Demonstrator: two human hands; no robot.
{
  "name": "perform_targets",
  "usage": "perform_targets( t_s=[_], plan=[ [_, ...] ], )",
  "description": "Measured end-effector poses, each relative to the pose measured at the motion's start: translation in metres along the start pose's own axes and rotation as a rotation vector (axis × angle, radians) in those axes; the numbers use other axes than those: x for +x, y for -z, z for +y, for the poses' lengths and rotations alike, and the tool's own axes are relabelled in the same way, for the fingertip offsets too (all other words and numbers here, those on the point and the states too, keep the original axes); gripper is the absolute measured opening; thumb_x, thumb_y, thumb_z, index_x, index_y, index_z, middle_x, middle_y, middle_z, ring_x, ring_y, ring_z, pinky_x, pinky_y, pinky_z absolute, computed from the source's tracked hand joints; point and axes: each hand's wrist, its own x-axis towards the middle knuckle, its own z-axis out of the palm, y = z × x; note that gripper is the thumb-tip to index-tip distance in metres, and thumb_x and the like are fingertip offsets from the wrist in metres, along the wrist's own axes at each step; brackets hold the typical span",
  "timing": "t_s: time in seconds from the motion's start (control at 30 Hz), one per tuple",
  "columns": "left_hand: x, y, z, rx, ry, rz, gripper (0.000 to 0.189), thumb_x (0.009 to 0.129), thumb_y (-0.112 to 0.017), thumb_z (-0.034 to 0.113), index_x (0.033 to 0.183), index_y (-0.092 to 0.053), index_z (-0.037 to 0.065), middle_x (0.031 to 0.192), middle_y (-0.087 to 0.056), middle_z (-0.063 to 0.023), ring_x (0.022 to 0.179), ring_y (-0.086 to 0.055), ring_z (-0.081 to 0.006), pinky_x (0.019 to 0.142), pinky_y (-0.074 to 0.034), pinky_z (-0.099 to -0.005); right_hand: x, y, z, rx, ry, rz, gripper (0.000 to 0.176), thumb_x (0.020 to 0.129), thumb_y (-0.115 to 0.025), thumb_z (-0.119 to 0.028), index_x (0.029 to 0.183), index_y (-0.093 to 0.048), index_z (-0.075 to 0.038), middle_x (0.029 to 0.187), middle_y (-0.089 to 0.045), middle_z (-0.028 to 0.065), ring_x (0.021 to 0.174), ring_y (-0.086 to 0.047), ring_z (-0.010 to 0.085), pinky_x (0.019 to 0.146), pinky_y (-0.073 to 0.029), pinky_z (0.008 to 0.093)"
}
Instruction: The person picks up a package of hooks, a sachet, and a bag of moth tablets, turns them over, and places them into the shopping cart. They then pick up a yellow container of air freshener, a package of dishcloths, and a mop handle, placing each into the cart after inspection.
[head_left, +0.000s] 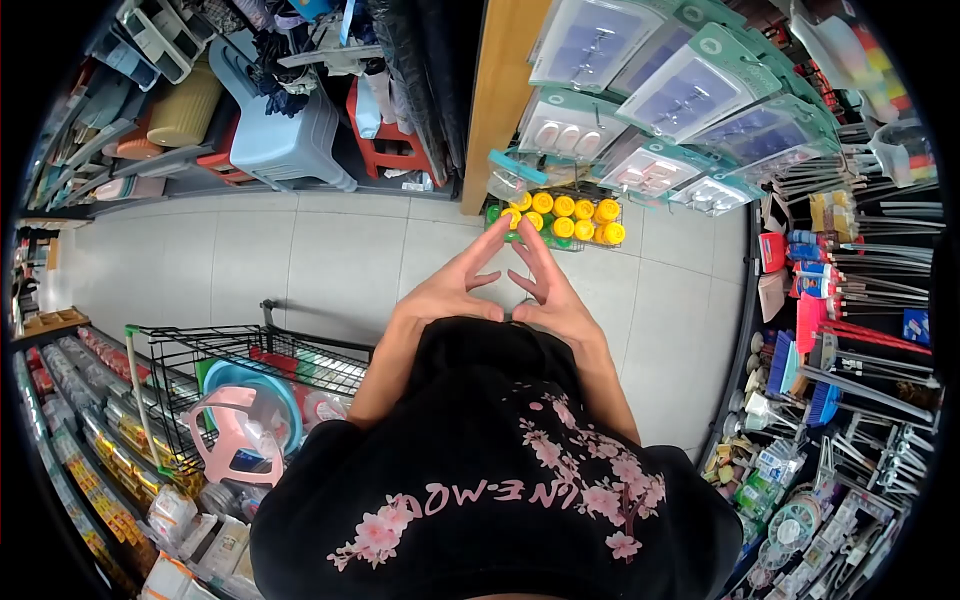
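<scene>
My left hand [460, 283] and my right hand [550, 285] are raised in front of my chest, fingertips close together near the top and thumbs close together below. The fingers are apart and nothing shows in either hand. Just beyond the fingertips, low at the shelf end, stands a wire basket [622, 222] of bottles with yellow caps [585, 230]. Packs on teal cards [690, 85] hang above and to the right of it.
A black wire shopping cart [210, 340] at the lower left holds a blue basin [290, 400] and a pink plastic item [215, 405]. Stools [285, 130] sit on the upper-left shelf. Brushes and handled tools [860, 330] line the right side. Grey floor tiles [340, 240] lie between.
</scene>
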Motion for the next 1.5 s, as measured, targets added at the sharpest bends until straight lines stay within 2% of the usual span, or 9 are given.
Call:
perform_targets(
  t_s=[0.17, 0.27, 0.37, 0.43, 0.53, 0.63, 0.97, 1.03, 1.5],
  plan=[
    [0.023, -0.034, -0.005, 0.029, -0.024, 0.03, 0.13, 0.064, -0.094, 0.019, 0.161, -0.008, 0.016, 0.168, -0.004, -0.0072, 0.154, -0.005, -0.0295, 0.119, -0.024, -0.0529, -0.015, 0.026, -0.007, 0.005, 0.039, -0.061, 0.13, 0.066, -0.094, -0.028, 0.161, -0.006, -0.016, 0.167, -0.005, 0.0076, 0.153, -0.011, 0.0318, 0.118, -0.025, 0.0538],
    [0.038, -0.064, -0.014, 0.027, -0.015, 0.084, 0.137, 0.059, -0.097, 0.026, 0.161, -0.007, 0.014, 0.167, -0.006, -0.0081, 0.154, -0.008, -0.0282, 0.119, -0.026, -0.0523, -0.033, 0.052, -0.008, 0.015, 0.062, -0.082, 0.127, 0.067, -0.093, -0.027, 0.161, -0.008, -0.014, 0.167, -0.006, 0.0077, 0.153, -0.012, 0.0313, 0.118, -0.025, 0.0529],
    [0.055, -0.096, -0.024, 0.038, -0.022, 0.127, 0.131, 0.061, -0.095, 0.025, 0.161, -0.01, 0.012, 0.167, -0.009, -0.0082, 0.154, -0.011, -0.028, 0.118, -0.027, -0.052, -0.055, 0.082, -0.016, 0.026, 0.08, -0.086, 0.12, 0.071, -0.091, -0.024, 0.16, -0.012, -0.013, 0.166, -0.011, 0.0082, 0.152, -0.017, 0.0308, 0.118, -0.027, 0.0515],
    [0.069, -0.118, -0.037, 0.042, -0.082, 0.188, 0.11, 0.072, -0.088, 0.012, 0.159, -0.02, 0.012, 0.164, -0.02, -0.0076, 0.151, -0.02, -0.0274, 0.117, -0.031, -0.0498, -0.071, 0.105, -0.019, 0.023, 0.084, -0.089, 0.116, 0.072, -0.09, -0.022, 0.16, -0.015, -0.012, 0.165, -0.014, 0.0085, 0.151, -0.02, 0.0306, 0.118, -0.029, 0.0504],
    [0.084, -0.149, -0.048, 0.041, -0.058, 0.273, 0.099, 0.075, -0.085, 0.01, 0.157, -0.029, 0.01, 0.161, -0.03, -0.0073, 0.148, -0.029, -0.0258, 0.115, -0.036, -0.0473, -0.091, 0.131, -0.019, 0.053, 0.099, -0.055, 0.102, 0.076, -0.087, -0.019, 0.157, -0.025, -0.01, 0.161, -0.025, 0.0091, 0.147, -0.03, 0.03, 0.116, -0.033, 0.048],
    [0.092, -0.176, -0.059, 0.06, -0.065, 0.341, 0.1, 0.074, -0.088, 0.023, 0.155, -0.031, 0.007, 0.159, -0.032, -0.0097, 0.145, -0.033, -0.0281, 0.114, -0.035, -0.05, -0.11, 0.149, -0.024, 0.047, 0.097, -0.03, 0.093, 0.078, -0.086, -0.017, 0.153, -0.032, -0.008, 0.157, -0.033, 0.009, 0.143, -0.037, 0.0293, 0.114, -0.037, 0.0456],
    [0.101, -0.218, -0.076, 0.088, -0.075, 0.367, 0.091, 0.077, -0.084, 0.015, 0.153, -0.034, 0.005, 0.157, -0.036, -0.0102, 0.143, -0.038, -0.0283, 0.113, -0.036, -0.0485, -0.146, 0.177, -0.023, 0.048, 0.085, -0.073, 0.085, 0.081, -0.084, -0.017, 0.15, -0.036, -0.007, 0.153, -0.038, 0.0085, 0.138, -0.043, 0.0265, 0.112, -0.04, 0.0433],
    [0.102, -0.223, -0.077, 0.103, -0.093, 0.377, 0.086, 0.078, -0.085, 0.015, 0.151, -0.039, 0.007, 0.152, -0.042, -0.0091, 0.138, -0.043, -0.0251, 0.11, -0.041, -0.0449, -0.151, 0.179, -0.024, 0.049, 0.071, -0.062, 0.085, 0.081, -0.084, -0.017, 0.15, -0.036, -0.007, 0.153, -0.038, 0.0086, 0.138, -0.043, 0.0262, 0.112, -0.04, 0.043],
    [0.078, -0.227, -0.071, 0.109, -0.07, 0.221, 0.104, 0.075, -0.086, 0.012, 0.158, -0.023, 0.01, 0.162, -0.024, -0.0078, 0.147, -0.029, -0.0293, 0.116, -0.034, -0.0478, -0.175, 0.153, -0.023, -0.004, 0.12, -0.066, 0.097, 0.079, -0.085, -0.018, 0.156, -0.026, -0.01, 0.16, -0.028, 0.0086, 0.144, -0.034, 0.0284, 0.115, -0.034, 0.0471]
  ],
)
